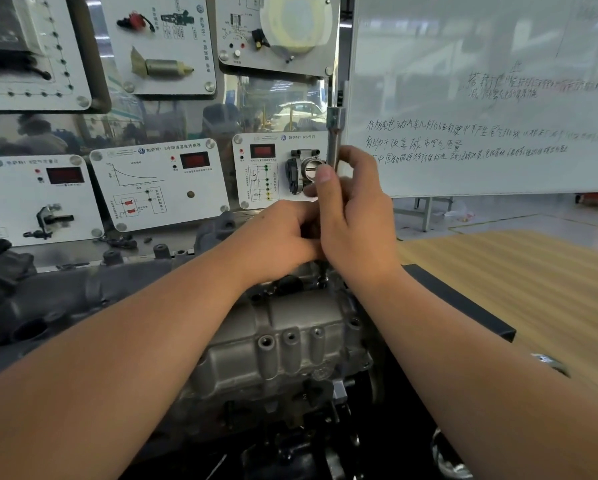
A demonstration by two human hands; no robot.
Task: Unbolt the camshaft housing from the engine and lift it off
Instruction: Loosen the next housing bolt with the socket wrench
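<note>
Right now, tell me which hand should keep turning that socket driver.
Right hand: its fingers already grip the upright socket driver. The left hand is curled low by the camshaft housing.

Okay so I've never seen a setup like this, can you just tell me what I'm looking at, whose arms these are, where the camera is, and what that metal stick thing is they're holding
There is one picture, taken by a camera worn on a person's head, looking forward and down, so the two bare arms are that person's own. Below them sits a grey metal engine, with the camshaft housing on top. The right hand grips a long metal socket wrench that stands upright over the far end of the housing, where a bolt shows beneath it. The left hand curls in beside the tool's lower part; what it holds is hidden. Behind are training panels with car parts mounted on them, a whiteboard with handwriting, and a wooden tabletop at right.
</note>
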